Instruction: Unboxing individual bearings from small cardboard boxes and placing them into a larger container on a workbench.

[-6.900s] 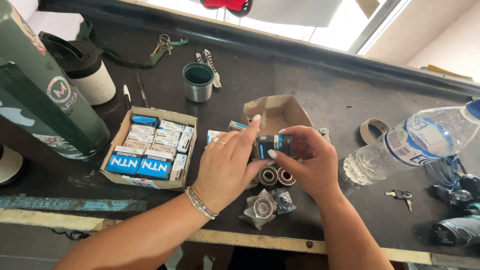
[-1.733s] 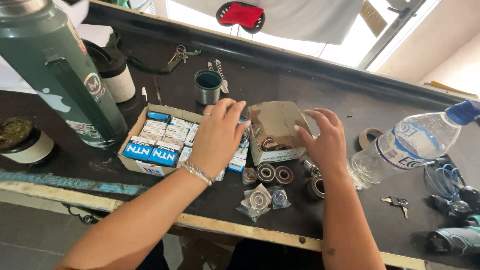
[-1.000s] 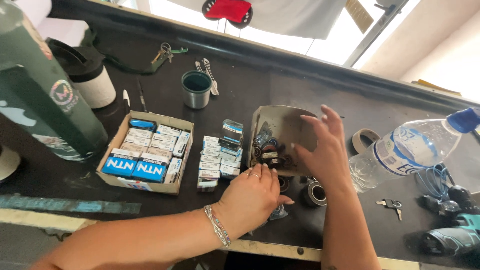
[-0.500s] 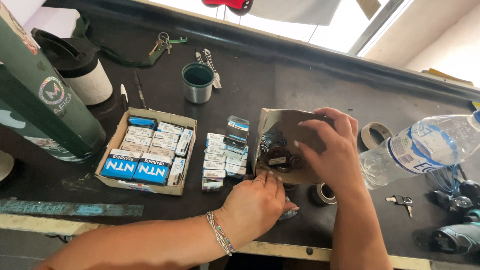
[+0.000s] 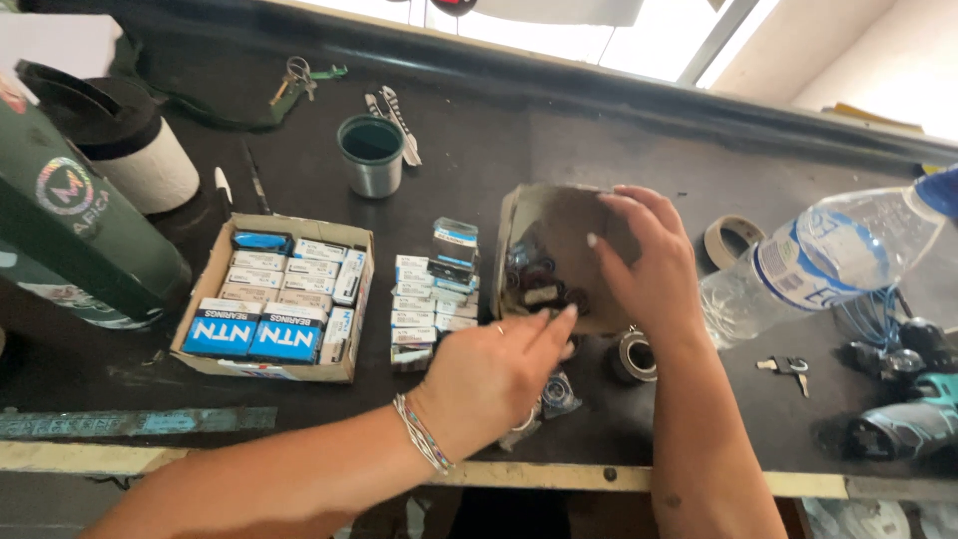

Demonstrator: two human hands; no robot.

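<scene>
Both hands at the small cardboard box [image 5: 559,255] of bearings, mid-bench.

My right hand [image 5: 649,265] cups the tilted box, fingers spread over its rim. My left hand [image 5: 489,374] sits just below, forefinger extended, touching its lower edge beside a loose bearing [image 5: 634,356].

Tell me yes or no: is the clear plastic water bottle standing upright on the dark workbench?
No, the clear plastic water bottle lies tilted on its side on the dark workbench, blue cap pointing toward the right edge.

Open carton [image 5: 215,289]: near the worktop's left front edge, packed with blue-and-white small boxes.
Loose boxes [image 5: 424,309]: stacked just right of it.
Bottle label [image 5: 798,274]: blue-white band, right edge.
Round sticker [image 5: 62,187]: green flask, left edge.
</scene>
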